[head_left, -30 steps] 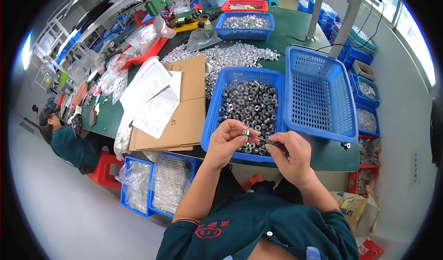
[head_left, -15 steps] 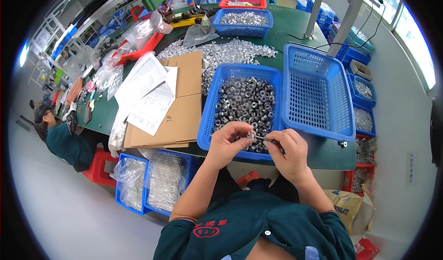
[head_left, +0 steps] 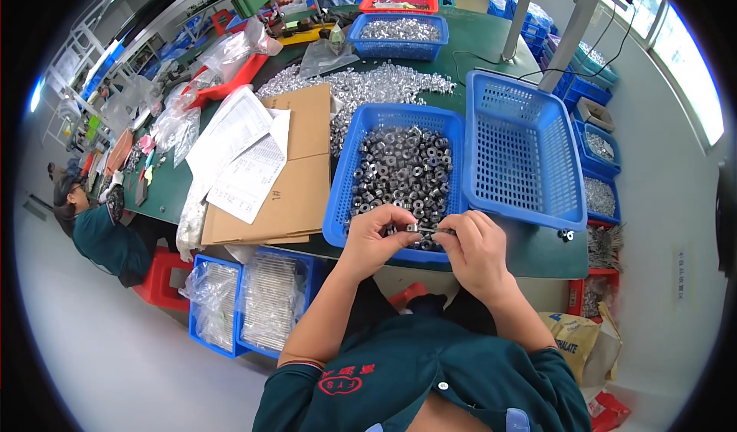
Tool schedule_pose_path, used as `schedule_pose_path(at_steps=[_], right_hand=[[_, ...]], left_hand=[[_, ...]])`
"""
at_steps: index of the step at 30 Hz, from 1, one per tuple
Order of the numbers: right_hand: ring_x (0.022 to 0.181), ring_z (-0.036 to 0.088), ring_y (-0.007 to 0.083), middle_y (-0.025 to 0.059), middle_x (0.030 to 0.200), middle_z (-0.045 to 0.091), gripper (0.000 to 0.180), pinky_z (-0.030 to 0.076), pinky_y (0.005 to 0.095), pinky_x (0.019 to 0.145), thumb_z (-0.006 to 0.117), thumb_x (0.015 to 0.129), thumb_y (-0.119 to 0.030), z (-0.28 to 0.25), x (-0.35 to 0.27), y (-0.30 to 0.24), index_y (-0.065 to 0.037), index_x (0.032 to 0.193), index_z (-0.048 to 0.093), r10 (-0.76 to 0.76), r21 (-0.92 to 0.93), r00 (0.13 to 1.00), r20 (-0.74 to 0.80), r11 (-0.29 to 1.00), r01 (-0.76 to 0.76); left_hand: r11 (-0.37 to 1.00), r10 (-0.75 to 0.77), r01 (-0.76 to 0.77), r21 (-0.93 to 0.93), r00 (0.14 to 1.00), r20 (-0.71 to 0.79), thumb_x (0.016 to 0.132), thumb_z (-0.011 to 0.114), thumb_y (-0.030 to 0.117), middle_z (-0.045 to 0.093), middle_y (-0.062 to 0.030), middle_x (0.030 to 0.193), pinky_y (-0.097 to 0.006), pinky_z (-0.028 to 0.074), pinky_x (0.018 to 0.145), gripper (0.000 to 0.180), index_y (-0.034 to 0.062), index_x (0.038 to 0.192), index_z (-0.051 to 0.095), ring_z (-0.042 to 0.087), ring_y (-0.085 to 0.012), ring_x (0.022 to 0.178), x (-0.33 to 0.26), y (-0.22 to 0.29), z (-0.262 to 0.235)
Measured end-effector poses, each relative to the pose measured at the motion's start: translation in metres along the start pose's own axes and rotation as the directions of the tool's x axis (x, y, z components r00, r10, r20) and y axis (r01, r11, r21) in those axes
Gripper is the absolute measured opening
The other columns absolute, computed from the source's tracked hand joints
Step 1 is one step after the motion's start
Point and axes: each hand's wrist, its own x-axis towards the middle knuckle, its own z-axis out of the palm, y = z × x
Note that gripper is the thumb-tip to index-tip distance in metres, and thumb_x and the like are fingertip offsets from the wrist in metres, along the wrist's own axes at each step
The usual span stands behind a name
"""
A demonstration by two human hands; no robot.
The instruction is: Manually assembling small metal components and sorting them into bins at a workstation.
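Metal ring part pinched between left hand and right hand, both closed on it, over full blue plastic basket; neighbouring blue mesh basket empty, so barely started.

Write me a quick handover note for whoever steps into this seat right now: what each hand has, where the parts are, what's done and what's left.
Left hand: fingers pinching a small metal ring part at the near edge of the full blue basket.
Right hand: fingers closed on the other end of the same small piece; what else it holds is too small to tell.
Parts: dark metal rings fill that basket; the blue basket on the right shows no parts inside. A loose silver pile lies further back on the green table.
Done: nothing visibly sorted into the right basket.
Left: nearly the whole basket of rings.
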Motion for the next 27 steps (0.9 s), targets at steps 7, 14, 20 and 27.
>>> schedule_pose_path(at_steps=[7, 14, 20, 27], right_hand=[[0.062, 0.06, 0.0267, 0.0064, 0.069, 0.06, 0.017, 0.047, 0.0366, 0.055, 0.073, 0.083, -0.016, 0.001, -0.005, 0.003, -0.006, 0.079, 0.06, 0.038, -0.088, 0.999, 0.021, 0.996, -0.036], [0.063, 0.059, 0.0274, 0.0075, 0.069, 0.061, 0.017, 0.046, 0.0369, 0.055, 0.073, 0.083, -0.016, -0.006, -0.005, 0.002, -0.005, 0.08, 0.062, 0.115, -0.022, 0.993, 0.0, 0.993, -0.115], [0.063, 0.058, 0.0264, 0.0067, 0.071, 0.06, 0.015, 0.046, 0.0371, 0.056, 0.074, 0.082, -0.014, 0.0, -0.005, 0.004, -0.005, 0.082, 0.062, 0.043, -0.066, 0.999, 0.026, 0.997, -0.041], [0.068, 0.055, 0.0247, 0.0064, 0.077, 0.058, 0.011, 0.046, 0.0349, 0.06, 0.07, 0.077, -0.006, 0.0, -0.001, -0.001, -0.005, 0.082, 0.061, -0.104, -0.153, 0.992, 0.064, 0.982, 0.113]], left_hand=[[0.991, 0.127, -0.126, 0.041, 0.992, -0.012, 0.078, 0.078, -0.002, 0.067, -0.0029, 0.09, -0.025, 0.049, 0.074, 0.019, 0.0026, 0.093, 0.067, 0.061, -0.0101, 0.083, 0.0, 0.0, 0.007], [0.965, 0.188, -0.172, 0.196, 0.98, -0.066, 0.077, 0.079, 0.005, 0.064, -0.0029, 0.085, -0.024, 0.049, 0.068, 0.019, 0.0028, 0.09, 0.066, 0.06, -0.0095, 0.074, 0.002, 0.009, 0.012], [0.949, 0.215, -0.198, 0.244, 0.976, -0.045, 0.076, 0.078, 0.005, 0.062, -0.0045, 0.081, -0.026, 0.049, 0.064, 0.018, 0.0028, 0.09, 0.066, 0.061, -0.0127, 0.072, 0.001, 0.012, 0.015], [0.912, 0.191, -0.163, 0.377, 0.981, -0.038, 0.077, 0.076, 0.009, 0.063, -0.0057, 0.079, -0.029, 0.049, 0.061, 0.015, 0.0038, 0.087, 0.066, 0.062, -0.0175, 0.072, 0.001, 0.013, 0.017]])
